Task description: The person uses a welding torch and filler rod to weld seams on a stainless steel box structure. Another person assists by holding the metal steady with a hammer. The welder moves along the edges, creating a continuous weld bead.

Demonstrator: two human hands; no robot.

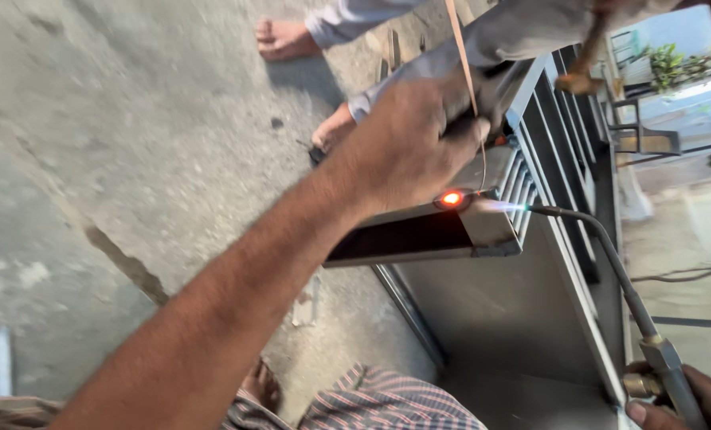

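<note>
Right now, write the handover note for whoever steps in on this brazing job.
Left hand: holds the thin filler rod, its tip down near the glowing joint.
Right hand: grips the torch; its flame plays on the joint.
The joint sits at the corner of the finned metal unit, which rests against a grey metal frame.
Done: joint is red hot.
Left: rod not yet seen touching the joint; another person's bare feet are close by.

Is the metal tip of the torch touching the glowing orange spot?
Apart. The head view shows the torch tip short of the glowing spot, with only blue flame bridging the gap.
</note>
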